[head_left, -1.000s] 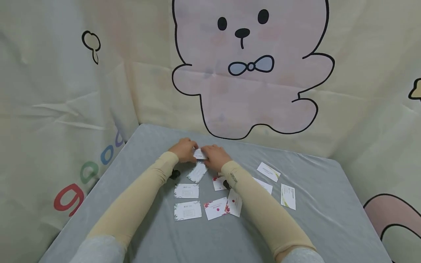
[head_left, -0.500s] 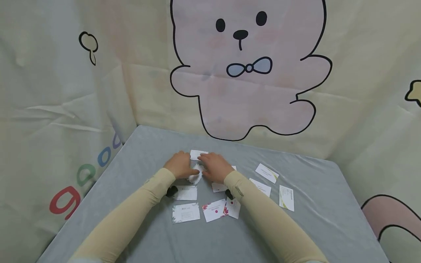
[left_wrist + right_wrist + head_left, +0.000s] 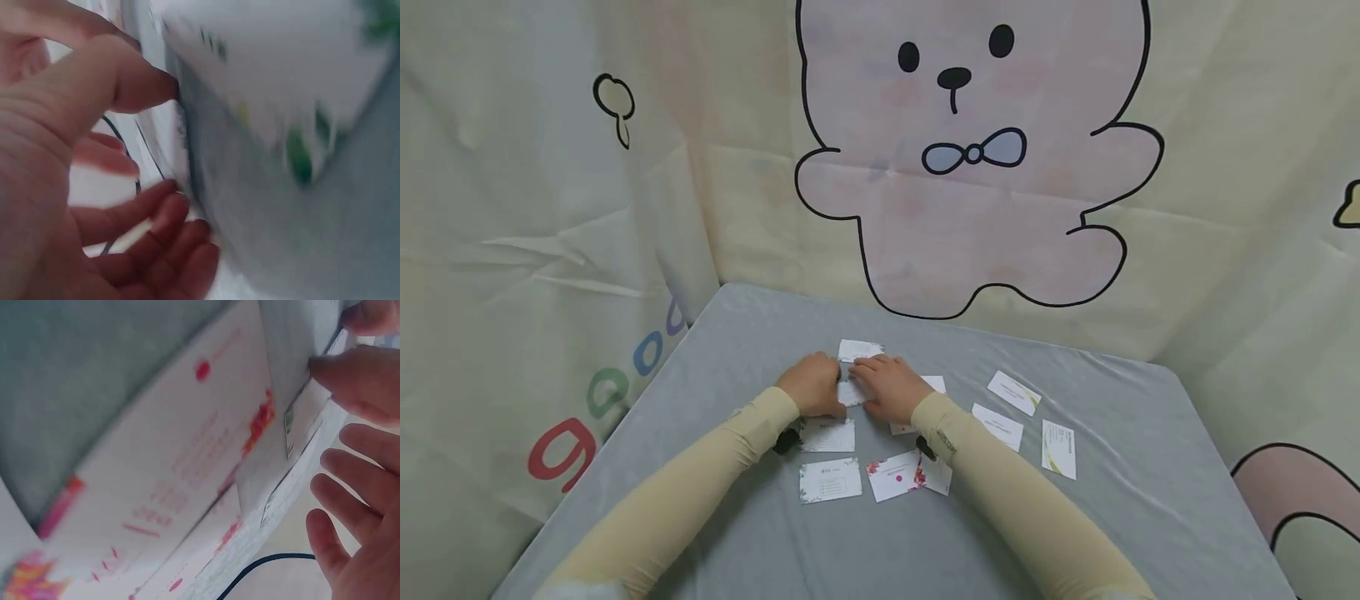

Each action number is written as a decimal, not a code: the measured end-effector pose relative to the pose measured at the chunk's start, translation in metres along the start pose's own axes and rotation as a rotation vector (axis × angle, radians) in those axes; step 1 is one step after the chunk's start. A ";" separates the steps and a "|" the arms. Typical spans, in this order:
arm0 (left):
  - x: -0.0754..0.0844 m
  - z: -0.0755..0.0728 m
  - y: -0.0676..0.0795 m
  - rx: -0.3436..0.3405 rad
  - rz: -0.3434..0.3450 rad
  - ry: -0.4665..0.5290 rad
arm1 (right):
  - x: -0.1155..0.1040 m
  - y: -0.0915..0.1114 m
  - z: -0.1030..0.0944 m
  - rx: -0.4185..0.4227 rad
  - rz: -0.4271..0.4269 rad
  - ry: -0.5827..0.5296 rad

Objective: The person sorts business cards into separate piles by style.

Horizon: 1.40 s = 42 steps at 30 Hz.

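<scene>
A white business card (image 3: 850, 393) with green leaf print lies between my two hands near the middle of the left column of cards. My left hand (image 3: 811, 385) holds its left end, thumb at the near edge and fingers at the far side. At the other end, my right hand (image 3: 891, 388) has its thumb (image 3: 331, 370) on the card's edge, with its fingers loosely spread beyond. Another leaf-print card (image 3: 860, 350) sits just behind both hands. Closer to me are two more, a leaf-print card (image 3: 829, 435) and a leaf-print card (image 3: 831, 481).
Red-flower cards, one a near red-flower card (image 3: 892, 477), lie under and beside the right forearm. Farther right are a yellow-edged card (image 3: 1014, 392), a white card (image 3: 998, 427) and an upright yellow-striped card (image 3: 1058, 450). A grey cloth (image 3: 1120, 533) covers the table; a printed curtain (image 3: 745, 200) hangs behind.
Both hands have let go of the far card and come back toward me to the one below it. That slanted card has been turned straighter between them.
</scene>
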<state>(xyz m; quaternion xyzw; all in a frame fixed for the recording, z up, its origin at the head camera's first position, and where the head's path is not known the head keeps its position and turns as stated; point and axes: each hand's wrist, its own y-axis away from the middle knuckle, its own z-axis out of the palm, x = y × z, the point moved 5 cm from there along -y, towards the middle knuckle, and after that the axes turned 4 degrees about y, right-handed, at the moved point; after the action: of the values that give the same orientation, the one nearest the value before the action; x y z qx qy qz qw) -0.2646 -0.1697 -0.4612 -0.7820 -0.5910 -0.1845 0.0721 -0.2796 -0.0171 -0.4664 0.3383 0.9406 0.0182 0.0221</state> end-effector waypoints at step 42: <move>-0.006 -0.003 0.071 -0.055 0.229 0.122 | -0.048 0.046 0.006 0.019 -0.059 -0.018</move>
<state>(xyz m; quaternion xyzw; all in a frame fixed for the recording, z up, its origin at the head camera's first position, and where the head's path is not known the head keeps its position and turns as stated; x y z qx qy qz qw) -0.1990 -0.1968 -0.4527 -0.8333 -0.4871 -0.2385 0.1072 -0.2127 -0.0124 -0.4690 0.3108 0.9500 0.0058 0.0279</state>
